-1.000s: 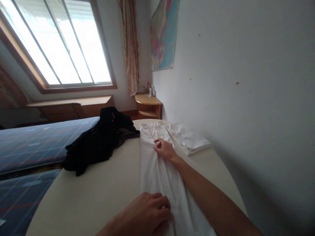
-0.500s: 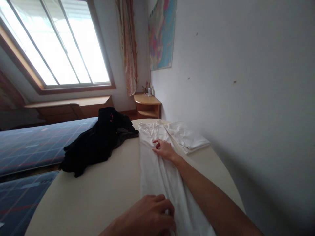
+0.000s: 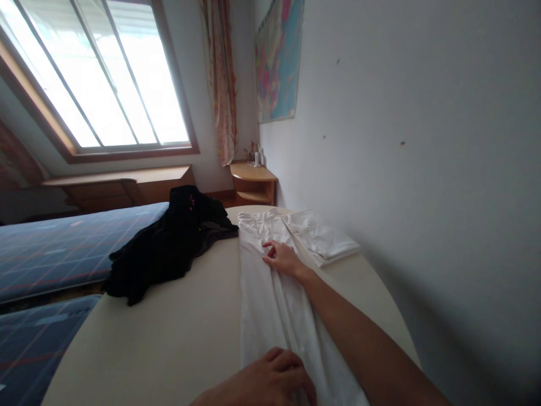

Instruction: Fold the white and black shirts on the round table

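Away along the round cream worktop (image 3: 169, 344), a long white fabric garment (image 3: 257, 299) is stretched, touched farther up by the half-open, empty-looking right hand (image 3: 282, 258); the nearer left hand's (image 3: 274, 379) grip cannot be told.

Low lt, overexp. window (image 3: 103, 76), soft shadows

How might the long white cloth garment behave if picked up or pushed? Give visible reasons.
The long white cloth garment would probably droop, since creases run along it. It seems light for its size, lying fairly flat on the rounded cream table. Pushed, it may bunch: its far end is wrinkled.
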A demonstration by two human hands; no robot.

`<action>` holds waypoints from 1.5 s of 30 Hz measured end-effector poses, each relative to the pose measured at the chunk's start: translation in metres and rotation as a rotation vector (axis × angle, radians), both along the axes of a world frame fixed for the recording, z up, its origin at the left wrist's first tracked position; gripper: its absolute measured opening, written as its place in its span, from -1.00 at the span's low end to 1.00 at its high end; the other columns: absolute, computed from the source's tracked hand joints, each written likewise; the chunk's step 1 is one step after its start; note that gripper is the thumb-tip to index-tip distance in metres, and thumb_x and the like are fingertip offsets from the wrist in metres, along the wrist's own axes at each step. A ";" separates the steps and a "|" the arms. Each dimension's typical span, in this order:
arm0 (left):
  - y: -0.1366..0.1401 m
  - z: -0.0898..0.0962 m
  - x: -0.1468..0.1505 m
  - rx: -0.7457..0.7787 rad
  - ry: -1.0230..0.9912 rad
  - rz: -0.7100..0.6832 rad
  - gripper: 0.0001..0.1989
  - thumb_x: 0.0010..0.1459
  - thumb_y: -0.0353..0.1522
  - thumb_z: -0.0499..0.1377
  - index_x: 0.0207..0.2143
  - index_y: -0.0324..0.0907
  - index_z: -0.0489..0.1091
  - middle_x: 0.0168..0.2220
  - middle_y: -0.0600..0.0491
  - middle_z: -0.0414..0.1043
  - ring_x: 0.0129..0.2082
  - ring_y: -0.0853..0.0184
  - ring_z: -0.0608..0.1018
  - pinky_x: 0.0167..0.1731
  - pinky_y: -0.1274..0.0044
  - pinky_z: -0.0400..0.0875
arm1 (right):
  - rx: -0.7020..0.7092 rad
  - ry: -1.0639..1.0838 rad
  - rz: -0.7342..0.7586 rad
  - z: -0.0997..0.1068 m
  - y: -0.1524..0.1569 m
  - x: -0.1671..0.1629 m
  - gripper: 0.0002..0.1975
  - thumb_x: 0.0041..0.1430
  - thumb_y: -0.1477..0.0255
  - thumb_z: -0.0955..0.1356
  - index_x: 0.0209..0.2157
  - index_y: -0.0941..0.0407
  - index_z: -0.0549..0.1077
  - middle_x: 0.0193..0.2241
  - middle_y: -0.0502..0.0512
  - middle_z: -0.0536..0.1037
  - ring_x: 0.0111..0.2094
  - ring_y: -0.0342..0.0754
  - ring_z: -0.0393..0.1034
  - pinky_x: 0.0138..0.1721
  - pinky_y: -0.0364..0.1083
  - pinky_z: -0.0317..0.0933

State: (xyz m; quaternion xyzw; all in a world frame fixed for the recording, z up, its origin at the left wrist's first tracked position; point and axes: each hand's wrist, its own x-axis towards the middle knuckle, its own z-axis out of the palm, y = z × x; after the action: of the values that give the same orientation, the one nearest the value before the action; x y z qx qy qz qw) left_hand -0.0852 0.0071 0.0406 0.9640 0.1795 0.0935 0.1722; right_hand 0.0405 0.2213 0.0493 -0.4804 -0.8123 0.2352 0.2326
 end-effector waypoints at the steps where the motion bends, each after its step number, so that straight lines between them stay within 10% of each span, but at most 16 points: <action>1: -0.001 -0.003 0.002 -0.025 -0.009 0.013 -0.79 0.37 -0.26 0.07 -0.05 -0.09 0.44 0.05 0.08 0.51 0.10 0.27 0.42 0.14 0.46 0.25 | 0.011 -0.012 0.010 0.000 0.000 0.000 -0.61 0.09 0.35 0.44 -0.01 0.05 0.46 -0.34 -0.04 0.61 -0.21 -0.03 0.45 -0.13 -0.06 0.13; 9: 0.001 0.003 -0.001 0.020 -0.076 0.004 -0.77 0.40 -0.29 0.03 -0.01 -0.06 0.42 0.22 0.13 0.35 0.27 0.33 0.27 0.29 0.52 0.09 | 0.021 -0.026 0.021 -0.001 0.000 0.000 -0.59 0.11 0.36 0.42 0.03 0.05 0.43 -0.34 -0.03 0.61 -0.18 0.00 0.45 -0.08 -0.03 0.15; 14: 0.007 0.017 -0.015 0.098 0.054 0.268 -0.31 0.24 0.00 0.14 0.34 -0.02 0.09 0.43 -0.11 -0.14 0.36 -0.11 0.07 0.26 0.03 0.07 | 0.121 -0.108 0.039 -0.002 -0.004 0.003 -0.44 0.19 0.27 0.38 0.21 0.06 0.30 0.11 0.17 0.47 0.16 0.10 0.27 0.17 0.08 0.05; 20: 0.002 -0.027 -0.007 0.376 0.201 0.302 -0.31 0.34 -0.16 0.08 0.41 0.10 -0.17 0.40 -0.15 -0.05 0.32 -0.22 0.16 0.14 -0.07 0.18 | 0.003 -0.352 0.130 0.003 -0.015 0.010 -0.30 0.28 0.08 0.25 0.35 0.09 0.12 0.40 0.18 0.01 0.40 0.17 -0.22 0.33 0.16 -0.26; 24: -0.014 -0.055 0.002 0.512 0.117 0.265 -0.40 0.39 -0.19 0.00 0.40 0.17 -0.16 0.36 -0.04 0.09 0.25 -0.02 0.33 0.13 0.16 0.30 | -0.042 -0.425 0.152 0.021 -0.024 0.012 -0.27 0.16 -0.01 0.33 0.26 0.08 0.27 0.31 0.27 0.19 0.32 0.26 0.01 0.24 0.23 -0.03; 29: -0.012 -0.021 -0.001 0.310 0.071 0.269 -0.41 0.40 -0.13 -0.04 0.40 0.11 -0.13 0.39 -0.04 0.01 0.24 0.12 0.37 0.05 0.37 0.41 | -0.015 -0.403 -0.028 0.035 -0.021 0.001 -0.56 0.27 0.08 0.26 -0.07 0.09 0.54 0.01 0.25 0.54 0.06 0.20 0.36 0.06 0.11 0.17; 34: 0.006 0.011 -0.012 0.140 0.115 0.423 -0.25 0.26 -0.06 0.12 0.40 0.02 -0.07 0.45 -0.10 -0.27 0.39 -0.19 -0.05 0.24 -0.01 0.05 | 0.048 -0.349 -0.163 0.025 -0.005 -0.016 -0.66 0.23 0.14 0.32 -0.26 0.09 0.60 -0.13 0.21 0.60 -0.02 0.13 0.41 -0.04 0.00 0.20; 45: 0.011 -0.020 -0.016 0.264 0.150 0.382 -0.15 0.20 0.19 -0.03 0.41 0.13 -0.21 0.43 -0.14 -0.19 0.35 -0.26 0.05 0.18 -0.08 0.06 | 0.125 -0.277 -0.223 0.010 0.009 -0.009 -0.73 0.22 0.23 0.32 -0.27 0.10 0.58 -0.10 0.16 0.56 -0.04 0.05 0.41 -0.07 -0.07 0.20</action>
State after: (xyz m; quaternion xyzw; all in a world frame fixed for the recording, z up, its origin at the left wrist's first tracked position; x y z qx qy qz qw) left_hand -0.1009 0.0178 0.0208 0.9311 0.3569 0.0750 0.0101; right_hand 0.0315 0.2302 0.0597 -0.5800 -0.7912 0.0888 0.1725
